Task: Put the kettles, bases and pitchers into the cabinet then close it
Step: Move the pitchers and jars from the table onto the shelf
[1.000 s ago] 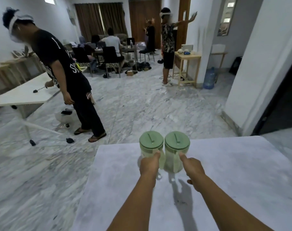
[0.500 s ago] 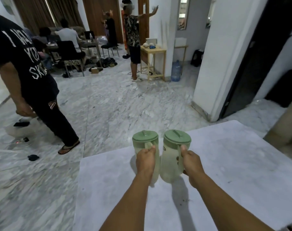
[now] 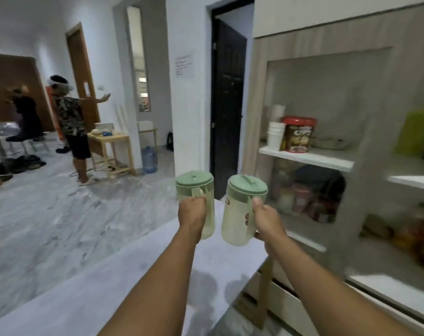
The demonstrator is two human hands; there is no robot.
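Two pitchers are being carried toward storage, so the step in hand is judged to be the transfer of the pitchers; no kettle or base is seen in this view, and nothing of the task appears to be stowed yet.

The left pitcher is held by its handle in the left hand, whose fingers are wrapped shut around the handle; the jug's body lies beyond the knuckles, toward 12 o'clock from the hand. The right pitcher is gripped in the right hand, the thumb laid on top of the handle and the fingers curled through it; its body sits at 9 o'clock from that hand. Both jugs are held upright, lids on, clear of the table below, just beside each other but apart.

An open shelf unit stands at 2 o'clock, holding a tub and cups. Whether this is the cabinet meant cannot be told; no door is made out.

The next move is judged to call for the jugs being kept level and apart while they are swung right and set down on a free surface inside.
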